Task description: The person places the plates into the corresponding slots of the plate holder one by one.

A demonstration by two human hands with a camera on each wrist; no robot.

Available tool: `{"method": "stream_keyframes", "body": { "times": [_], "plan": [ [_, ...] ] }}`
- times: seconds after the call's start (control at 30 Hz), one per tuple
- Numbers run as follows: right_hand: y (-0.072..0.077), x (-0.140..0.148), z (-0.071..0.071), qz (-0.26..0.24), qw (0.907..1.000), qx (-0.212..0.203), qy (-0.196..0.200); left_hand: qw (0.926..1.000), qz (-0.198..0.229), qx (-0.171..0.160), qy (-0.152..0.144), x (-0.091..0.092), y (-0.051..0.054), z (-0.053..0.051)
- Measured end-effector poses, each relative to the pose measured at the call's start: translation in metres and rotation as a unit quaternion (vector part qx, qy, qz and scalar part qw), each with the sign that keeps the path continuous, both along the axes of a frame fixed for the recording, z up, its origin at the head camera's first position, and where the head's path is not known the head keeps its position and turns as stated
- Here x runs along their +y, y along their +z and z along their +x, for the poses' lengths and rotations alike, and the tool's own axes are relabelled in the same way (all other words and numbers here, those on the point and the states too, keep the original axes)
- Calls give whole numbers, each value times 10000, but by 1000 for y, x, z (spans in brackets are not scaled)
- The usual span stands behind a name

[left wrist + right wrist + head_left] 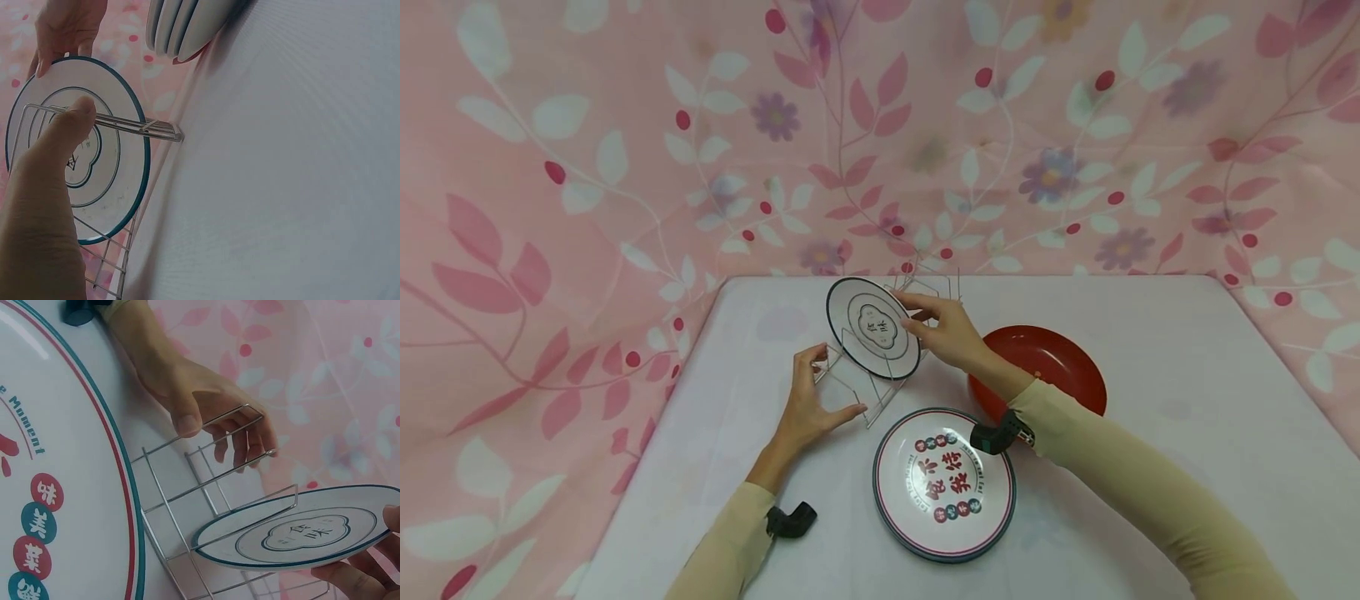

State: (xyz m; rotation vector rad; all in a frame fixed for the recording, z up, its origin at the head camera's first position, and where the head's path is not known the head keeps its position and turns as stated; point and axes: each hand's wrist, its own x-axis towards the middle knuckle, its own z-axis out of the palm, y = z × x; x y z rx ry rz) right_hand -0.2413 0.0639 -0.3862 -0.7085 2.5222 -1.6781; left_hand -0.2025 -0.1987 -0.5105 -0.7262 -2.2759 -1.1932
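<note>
A white plate with a dark rim (874, 327) stands tilted in a wire rack (887, 400). My right hand (946, 332) pinches the plate's upper right edge between thumb and fingers. My left hand (808, 408) grips the near left end of the rack, thumb on one side and fingers on the other. In the left wrist view the thumb lies on the wire in front of the plate (115, 187). The right wrist view has the plate (306, 531) between the wires, with the right fingertips (350, 578) at its edge.
A stack of white plates with red lettering (943, 487) lies at the table's near middle. Behind it to the right is a red oval dish (1045, 367), partly under the right forearm. A pink floral cloth (880, 133) hangs behind the white table (1187, 375).
</note>
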Motion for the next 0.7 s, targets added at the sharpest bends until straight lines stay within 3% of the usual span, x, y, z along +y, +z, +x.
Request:
{"method": "stream_keyframes", "body": {
  "times": [0.5,0.7],
  "plan": [
    [-4,5,3,-65,9998,-166,61,10000,2,-78,20,-3,-1,-1],
    [-8,40,25,-83,9990,-432,13,10000,9,-3,-15,-1,-1,-1]
  ]
}}
